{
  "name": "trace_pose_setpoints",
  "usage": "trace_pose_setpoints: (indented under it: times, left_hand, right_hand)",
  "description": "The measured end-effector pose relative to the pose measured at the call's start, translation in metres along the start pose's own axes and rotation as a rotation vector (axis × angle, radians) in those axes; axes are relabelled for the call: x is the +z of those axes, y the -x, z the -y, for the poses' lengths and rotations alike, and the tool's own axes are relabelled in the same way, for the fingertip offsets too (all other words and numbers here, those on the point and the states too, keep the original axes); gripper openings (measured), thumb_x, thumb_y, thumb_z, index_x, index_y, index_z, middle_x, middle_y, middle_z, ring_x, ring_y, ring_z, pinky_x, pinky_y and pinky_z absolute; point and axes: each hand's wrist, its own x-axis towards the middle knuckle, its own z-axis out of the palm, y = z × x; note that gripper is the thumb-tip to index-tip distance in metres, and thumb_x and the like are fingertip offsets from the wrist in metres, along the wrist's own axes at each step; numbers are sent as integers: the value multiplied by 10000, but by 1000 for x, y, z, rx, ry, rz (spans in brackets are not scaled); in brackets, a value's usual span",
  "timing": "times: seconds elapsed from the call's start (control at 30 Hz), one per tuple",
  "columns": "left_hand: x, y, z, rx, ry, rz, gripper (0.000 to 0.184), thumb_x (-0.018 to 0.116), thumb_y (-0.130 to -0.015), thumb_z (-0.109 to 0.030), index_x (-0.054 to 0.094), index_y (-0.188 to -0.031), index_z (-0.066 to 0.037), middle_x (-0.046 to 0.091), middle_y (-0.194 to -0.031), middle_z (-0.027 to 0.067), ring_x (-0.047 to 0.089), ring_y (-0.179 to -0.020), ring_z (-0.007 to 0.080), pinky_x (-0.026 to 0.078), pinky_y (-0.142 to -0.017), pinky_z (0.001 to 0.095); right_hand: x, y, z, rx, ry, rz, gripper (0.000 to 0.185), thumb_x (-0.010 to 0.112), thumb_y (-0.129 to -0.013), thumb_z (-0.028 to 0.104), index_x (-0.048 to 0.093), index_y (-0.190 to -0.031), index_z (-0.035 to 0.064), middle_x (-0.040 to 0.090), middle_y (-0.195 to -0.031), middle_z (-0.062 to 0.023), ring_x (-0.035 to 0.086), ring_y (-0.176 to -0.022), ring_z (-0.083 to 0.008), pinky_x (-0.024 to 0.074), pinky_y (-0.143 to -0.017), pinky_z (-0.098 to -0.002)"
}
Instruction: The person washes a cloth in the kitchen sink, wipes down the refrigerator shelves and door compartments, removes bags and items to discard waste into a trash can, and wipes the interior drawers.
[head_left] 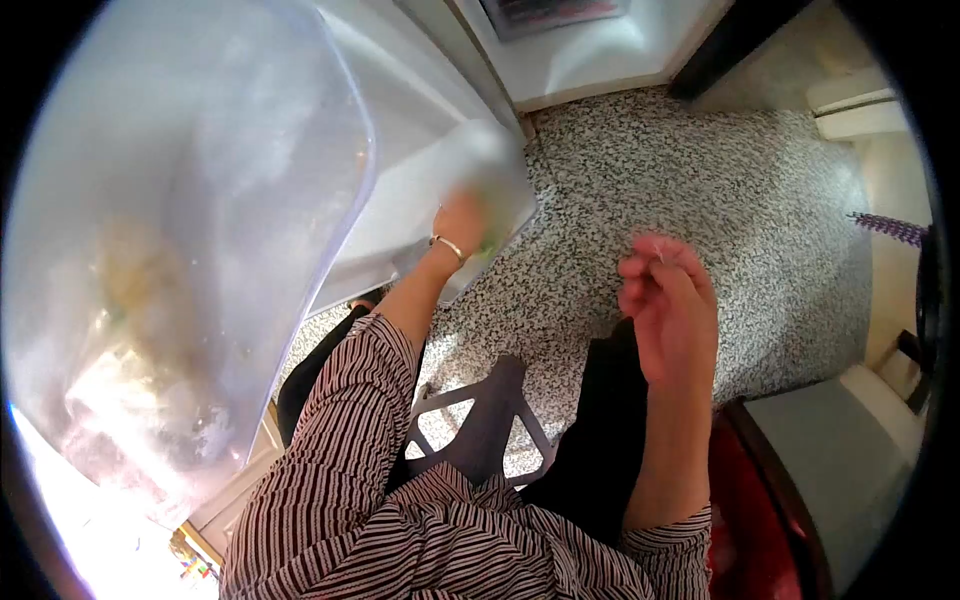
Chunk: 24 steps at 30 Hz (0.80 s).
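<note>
My left hand (462, 222) reaches forward at the edge of a white surface (400, 215), a bracelet on its wrist. It is smeared by motion and its fingers are hidden, so I cannot tell whether it is open or closed. Beside it shows a blurred green patch (491, 228), and just beyond is a whitish, blurred shape (485, 150). My right hand (672, 300) is raised over the speckled floor, palm partly up, with the fingertips and thumb pinched together. A thin pale glint shows at the fingertips, too small to name.
A large clear plastic sheet or bag (270, 200) fills the left, with blurred yellowish contents low down. Between my legs is a grey plastic stool (480, 425). At right stand a red object (750, 500) and a grey-topped box (840, 450). A purple flower spike (890, 229) juts in.
</note>
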Motion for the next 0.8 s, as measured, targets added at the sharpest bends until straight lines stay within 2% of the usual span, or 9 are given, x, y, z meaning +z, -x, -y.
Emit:
trace_pose_setpoints:
  times: [0.03,0.17,0.23,0.37,0.43,0.47,0.53,0.63,0.8]
  left_hand:
    - [8,-4,2,-20,54,-86,407,509,-936,-278,541,-1263,-36,579,-1212,170,539,-1143,323,426,-987,415]
    - [-1,-28,-47,-38,-63,-21,379,516,-930,-253,555,-1228,-21,586,-1187,143,550,-1113,287,421,-970,411]
    - [8,-32,-48,42,-118,-156,378,543,-914,-244,557,-1211,-11,583,-1171,136,551,-1092,273,429,-950,408]
    - [-4,-31,-47,-49,-96,-7,363,556,-906,-235,573,-1197,-19,593,-1154,139,562,-1069,279,438,-931,408]
    - [18,-30,-24,240,136,-359,338,554,-910,-241,597,-1169,-28,612,-1120,151,575,-1036,295,445,-914,413]
    - [20,-27,-21,241,135,-359,338,554,-910,-241,597,-1169,-28,612,-1120,151,575,-1036,295,445,-914,413]
    - [-10,-21,-31,179,-89,81,332,539,-925,-223,588,-1195,-36,601,-1165,167,570,-1068,313,438,-939,428]
    - [-30,-3,-31,129,6,282,297,587,-870,-141,618,-1150,-47,583,-1187,178,551,-1098,334,449,-929,450]
    - [-18,46,9,253,-33,265,282,546,-888,-144,611,-1137,-28,598,-1160,194,559,-1067,371,441,-933,473]
  right_hand:
    - [1,0,-1,18,7,-11,181,505,-909,45,631,-1029,-5,665,-862,-118,568,-657,-134,469,-596,-264]
    - [1,0,-2,25,28,-4,183,509,-910,51,631,-1032,-8,666,-859,-113,568,-651,-130,469,-589,-256]
    - [3,2,-4,43,10,5,185,510,-914,60,632,-1033,-11,667,-855,-109,570,-648,-127,469,-584,-251]
    - [4,2,-4,54,16,34,186,508,-917,67,632,-1030,-12,668,-848,-109,574,-651,-131,471,-584,-254]
    - [5,1,-3,28,36,49,189,505,-918,71,633,-1031,-11,669,-840,-109,572,-640,-132,469,-581,-258]
    - [4,1,-3,27,35,49,189,505,-918,71,633,-1031,-11,669,-840,-109,572,-640,-132,469,-581,-258]
    - [5,2,-4,24,69,49,188,506,-917,66,632,-1032,-13,668,-835,-112,569,-629,-135,465,-579,-260]
    - [5,2,-5,25,28,43,188,505,-914,58,632,-1031,-17,667,-830,-116,565,-621,-137,460,-576,-260]
    - [5,5,-2,11,22,47,187,501,-913,51,633,-1026,-20,668,-833,-123,564,-622,-140,459,-576,-259]
